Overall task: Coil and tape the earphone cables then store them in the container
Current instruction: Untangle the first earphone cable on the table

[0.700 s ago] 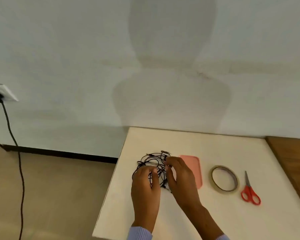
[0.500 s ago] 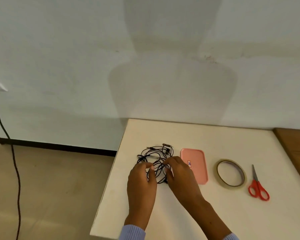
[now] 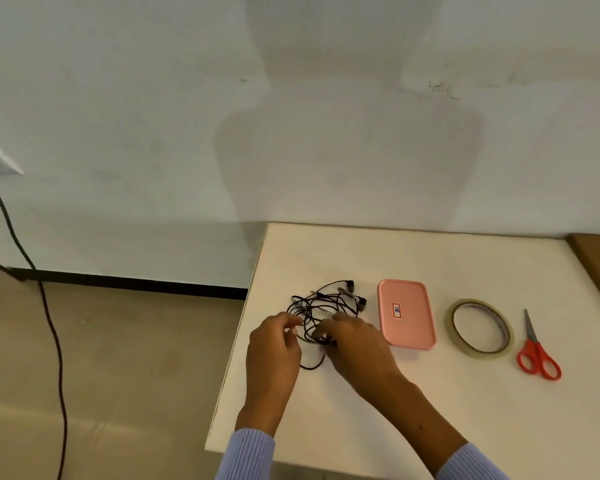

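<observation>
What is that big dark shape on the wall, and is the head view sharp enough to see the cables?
Head view: the shape on the wall is the person's own shadow, so light comes from behind; soft blur overall, yet the black earphone cables stand out on the pale table; the wide lens bends the table's edges; no glare.
</observation>
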Motion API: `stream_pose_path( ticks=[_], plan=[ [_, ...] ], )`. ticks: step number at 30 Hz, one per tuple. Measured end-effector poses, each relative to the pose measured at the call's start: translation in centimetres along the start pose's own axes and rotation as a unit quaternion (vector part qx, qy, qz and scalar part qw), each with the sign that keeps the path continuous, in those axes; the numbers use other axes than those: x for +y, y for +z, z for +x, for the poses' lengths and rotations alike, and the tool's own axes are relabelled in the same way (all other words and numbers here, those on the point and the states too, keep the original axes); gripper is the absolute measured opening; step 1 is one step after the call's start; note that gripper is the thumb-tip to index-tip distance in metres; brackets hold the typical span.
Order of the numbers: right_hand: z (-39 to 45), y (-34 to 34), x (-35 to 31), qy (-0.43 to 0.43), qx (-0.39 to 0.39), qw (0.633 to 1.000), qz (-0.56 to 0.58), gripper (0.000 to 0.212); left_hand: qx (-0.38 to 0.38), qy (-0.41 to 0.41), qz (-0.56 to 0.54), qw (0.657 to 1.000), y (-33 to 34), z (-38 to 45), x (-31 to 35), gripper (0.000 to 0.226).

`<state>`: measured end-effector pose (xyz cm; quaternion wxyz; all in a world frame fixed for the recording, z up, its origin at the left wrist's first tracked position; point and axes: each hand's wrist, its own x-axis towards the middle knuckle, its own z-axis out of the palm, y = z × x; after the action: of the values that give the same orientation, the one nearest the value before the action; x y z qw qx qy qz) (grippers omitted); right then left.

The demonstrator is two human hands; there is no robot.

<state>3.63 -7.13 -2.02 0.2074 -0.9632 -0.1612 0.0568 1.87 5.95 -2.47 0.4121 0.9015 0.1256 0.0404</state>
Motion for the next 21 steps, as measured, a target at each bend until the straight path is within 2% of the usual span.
stream_pose_path(
  ticks=[3, 5, 7, 10, 13, 17, 21],
  plan=[
    [0.1, -2.0, 0.1, -0.038, 0.135, 0.983, 0.116, 0.017, 0.011, 0.017, -0.051, 0.999, -0.4, -0.1, 0.8, 0.026],
    [0.0, -3.1, 0.3, -0.044, 0.175, 0.967, 0.179, 0.019, 0.003, 0.033, -0.076, 0.997, -0.7, -0.1, 1.4, 0.029],
    [-0.4, -3.8, 0.4, -0.042, 0.182, 0.955, 0.229, 0.023, -0.008, 0.048, -0.090, 0.995, -0.9, -0.2, 2.0, 0.026],
    [-0.9, -4.7, 0.7, -0.026, 0.202, 0.942, 0.268, 0.025, 0.024, 0.078, -0.107, 0.991, -1.5, -0.2, 2.4, 0.016],
    [-1.2, -5.8, 1.3, 0.026, 0.220, 0.925, 0.309, 0.015, 0.068, 0.080, -0.122, 0.987, -2.4, -0.1, 2.3, 0.013],
    [-2.0, -7.0, 1.0, 0.068, 0.211, 0.888, 0.403, 0.007, 0.068, 0.060, -0.113, 0.989, -2.7, 0.0, 2.1, 0.010],
    [-2.3, -7.2, 1.5, 0.125, 0.290, 0.855, 0.411, 0.009, 0.083, 0.047, -0.082, 0.992, -2.7, 0.1, 1.7, 0.010]
  ],
)
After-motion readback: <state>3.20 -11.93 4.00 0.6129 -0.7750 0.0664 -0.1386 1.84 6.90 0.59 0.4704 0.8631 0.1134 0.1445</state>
